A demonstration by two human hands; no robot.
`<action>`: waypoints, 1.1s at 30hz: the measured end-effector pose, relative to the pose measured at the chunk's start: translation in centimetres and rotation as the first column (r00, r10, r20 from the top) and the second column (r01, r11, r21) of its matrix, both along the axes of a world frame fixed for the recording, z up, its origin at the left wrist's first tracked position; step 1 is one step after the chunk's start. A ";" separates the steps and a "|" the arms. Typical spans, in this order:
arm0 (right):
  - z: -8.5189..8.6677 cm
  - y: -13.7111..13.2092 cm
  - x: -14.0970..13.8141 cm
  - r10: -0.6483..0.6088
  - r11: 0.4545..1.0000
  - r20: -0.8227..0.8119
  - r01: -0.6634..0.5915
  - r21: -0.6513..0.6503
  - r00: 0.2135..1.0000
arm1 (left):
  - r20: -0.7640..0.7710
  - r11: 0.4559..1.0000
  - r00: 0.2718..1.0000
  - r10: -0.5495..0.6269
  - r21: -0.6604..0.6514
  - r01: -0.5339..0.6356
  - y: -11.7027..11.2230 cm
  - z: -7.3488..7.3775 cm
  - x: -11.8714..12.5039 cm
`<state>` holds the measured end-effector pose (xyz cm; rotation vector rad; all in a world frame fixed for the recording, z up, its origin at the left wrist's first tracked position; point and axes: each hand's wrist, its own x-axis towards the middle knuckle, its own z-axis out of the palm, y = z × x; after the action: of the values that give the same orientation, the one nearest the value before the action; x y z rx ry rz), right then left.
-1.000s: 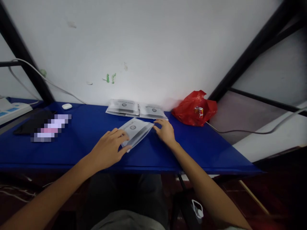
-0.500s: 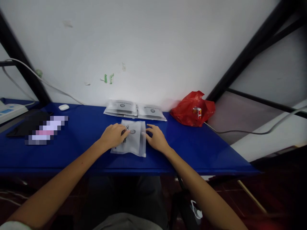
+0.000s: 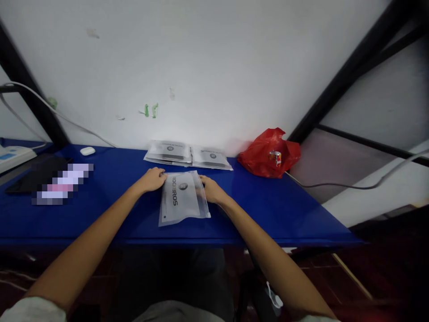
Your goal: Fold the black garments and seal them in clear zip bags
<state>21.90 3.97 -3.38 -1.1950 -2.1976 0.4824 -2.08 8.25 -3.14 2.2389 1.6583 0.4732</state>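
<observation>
A frosted zip bag [image 3: 182, 206] with dark ROCKBROS lettering is in front of me, its slider edge on the right. My left hand [image 3: 154, 180] pinches the bag's far left corner, with fingers closed. On the other side, my right hand [image 3: 211, 188] is closed at the slider edge, and some of its fingers show dimly through the plastic. Whether those fingers are under the bag or inside its mouth I cannot tell. Against the wall, two groups of similar zip bags, a left pile [image 3: 167, 152] and a right pile [image 3: 212, 157], lie side by side.
A red plastic bag [image 3: 264, 156] with a can-like printed item sits at the back right. To the left are a white earbud case [image 3: 87, 151], a blurred-out phone-like item and a white device [image 3: 15, 153]. A grey cable [image 3: 335, 184] runs off the table's right side.
The bag has turned slightly and its near edge has come toward me. My left hand has moved off its printed face to the far left corner. My right hand has closed at the slider edge.
</observation>
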 end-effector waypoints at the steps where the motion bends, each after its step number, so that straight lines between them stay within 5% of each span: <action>1: 0.2 0.0 0.0 0.023 1.000 -0.004 -0.023 -0.016 1.000 | 0.010 1.000 1.000 0.000 -0.024 0.000 0.2 0.2 -0.1; 7: 0.6 0.3 0.2 0.107 0.994 0.039 -0.107 0.011 0.994 | 0.042 0.993 0.999 0.010 -0.119 -0.005 -0.3 1.0 -0.6; 17: -1.3 0.4 4.7 -0.336 0.941 0.018 0.334 0.062 0.942 | -0.036 0.991 0.991 0.132 -0.030 -0.133 -1.5 0.1 -4.5; 23: -1.2 -0.3 7.3 -0.412 0.910 0.020 0.413 -0.041 0.911 | -0.151 0.950 0.940 0.306 0.107 -0.292 -0.5 1.1 -8.0; 26: -1.1 -0.6 6.8 -0.453 0.889 0.041 0.455 -0.057 0.890 | -0.251 0.908 0.890 0.381 0.284 -0.308 -1.8 1.7 -6.2; 33: -0.7 -1.1 5.9 -0.465 0.882 0.029 0.466 -0.067 0.885 | -0.353 0.985 0.934 0.048 0.173 0.015 -7.5 1.9 1.4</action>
<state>27.80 2.82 -4.08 -1.7056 -1.8199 0.3506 -0.67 0.74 -1.27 2.5625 1.8728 0.2287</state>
